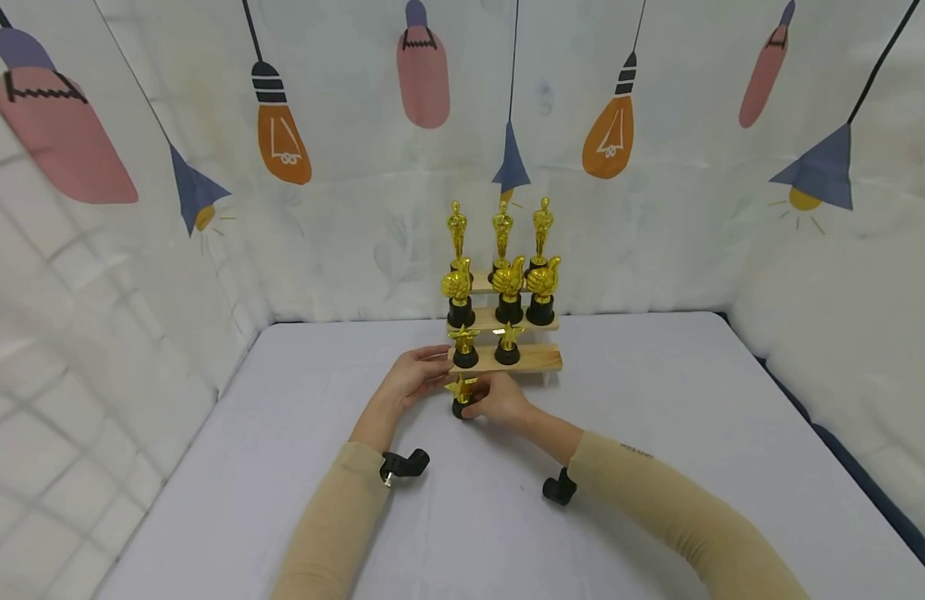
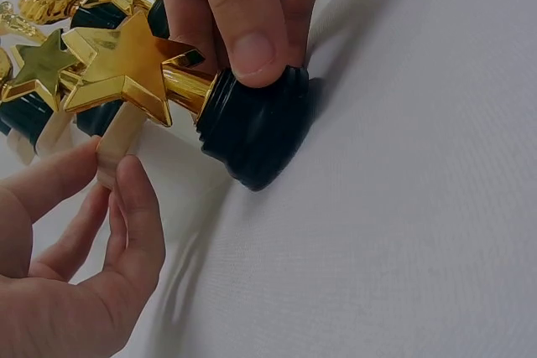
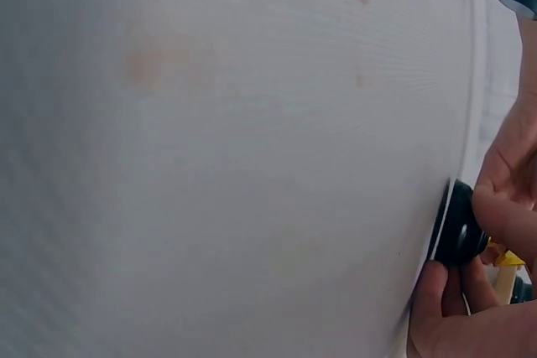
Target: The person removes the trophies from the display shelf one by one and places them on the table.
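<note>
Nearest in my head view, well in front of the wooden stand (image 1: pixel 545 358), I see two beige sleeves, the left (image 1: pixel 331 525) and the right (image 1: pixel 687 508), with a small black camera at each wrist. Further in, just before the stand's left end, the right hand (image 1: pixel 502 398) has its thumb and fingers clamped on the black base of a gold star trophy (image 2: pixel 189 88); I cannot tell whether that base bears on the white tablecloth (image 1: pixel 657 400). Beside it, the left hand (image 1: pixel 417 375) pinches the left end of the stand's lowest step between finger and thumb. On that step I count two more star trophies (image 1: pixel 508 346), one at the left and one mid-step. The stand's middle step carries three thumbs-up trophies (image 1: pixel 509 292), its top step three statuettes (image 1: pixel 542 229). Behind the stand hangs a white curtain (image 1: pixel 342 250) printed with lamps and bulbs
</note>
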The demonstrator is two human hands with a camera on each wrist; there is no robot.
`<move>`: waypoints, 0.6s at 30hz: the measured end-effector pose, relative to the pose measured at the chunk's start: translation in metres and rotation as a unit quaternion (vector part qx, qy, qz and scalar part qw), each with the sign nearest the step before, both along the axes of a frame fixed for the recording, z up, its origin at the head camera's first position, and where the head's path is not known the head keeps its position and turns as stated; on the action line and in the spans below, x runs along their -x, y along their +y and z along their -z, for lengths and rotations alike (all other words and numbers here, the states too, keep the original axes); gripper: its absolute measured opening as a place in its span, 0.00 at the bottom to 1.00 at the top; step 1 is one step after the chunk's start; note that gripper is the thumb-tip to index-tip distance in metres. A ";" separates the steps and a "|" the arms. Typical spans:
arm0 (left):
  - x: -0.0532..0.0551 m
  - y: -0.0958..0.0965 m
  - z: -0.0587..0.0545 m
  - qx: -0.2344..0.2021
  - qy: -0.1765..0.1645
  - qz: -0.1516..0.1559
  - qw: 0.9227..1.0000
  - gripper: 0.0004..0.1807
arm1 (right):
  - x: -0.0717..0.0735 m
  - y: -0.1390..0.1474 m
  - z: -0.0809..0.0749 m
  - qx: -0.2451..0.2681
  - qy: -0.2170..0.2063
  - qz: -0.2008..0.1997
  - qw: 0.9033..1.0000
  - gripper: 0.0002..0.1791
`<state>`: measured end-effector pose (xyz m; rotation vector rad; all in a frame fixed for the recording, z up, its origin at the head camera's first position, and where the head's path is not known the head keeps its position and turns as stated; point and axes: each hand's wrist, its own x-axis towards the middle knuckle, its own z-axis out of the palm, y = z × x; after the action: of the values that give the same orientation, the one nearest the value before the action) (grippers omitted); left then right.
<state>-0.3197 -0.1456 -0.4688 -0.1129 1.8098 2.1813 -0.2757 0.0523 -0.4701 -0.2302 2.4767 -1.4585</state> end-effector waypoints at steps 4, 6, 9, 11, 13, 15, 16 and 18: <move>-0.001 -0.001 -0.001 0.007 -0.003 -0.002 1.000 0.28 | -0.001 -0.001 -0.001 -0.022 0.014 -0.002 1.000 0.21; -0.001 -0.001 -0.001 0.011 -0.006 -0.006 1.000 0.28 | -0.001 0.000 -0.002 -0.029 0.020 -0.008 0.999 0.23; -0.001 -0.001 -0.001 0.012 -0.004 -0.010 1.000 0.27 | -0.001 0.000 -0.002 -0.034 0.033 -0.016 0.999 0.26; -0.001 -0.001 -0.001 0.012 -0.001 -0.009 1.000 0.27 | -0.002 0.002 -0.002 -0.040 0.039 -0.013 0.998 0.25; 0.000 0.000 -0.002 0.013 0.000 -0.008 1.000 0.27 | -0.003 0.004 -0.003 -0.048 0.042 -0.012 0.998 0.25; 0.000 0.001 -0.002 0.015 0.000 -0.010 1.000 0.27 | -0.004 0.007 -0.004 -0.057 0.043 -0.014 0.997 0.23; 0.000 0.002 -0.002 0.016 0.000 -0.011 1.000 0.27 | -0.005 0.009 -0.005 -0.062 0.043 -0.016 0.997 0.23; 0.001 0.003 -0.002 0.018 0.000 -0.013 1.000 0.27 | -0.006 0.013 -0.006 -0.066 0.042 -0.022 0.997 0.22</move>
<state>-0.3202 -0.1430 -0.4666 -0.1468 1.8586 2.1662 -0.2692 0.0656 -0.4640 -0.3239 2.6058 -1.2863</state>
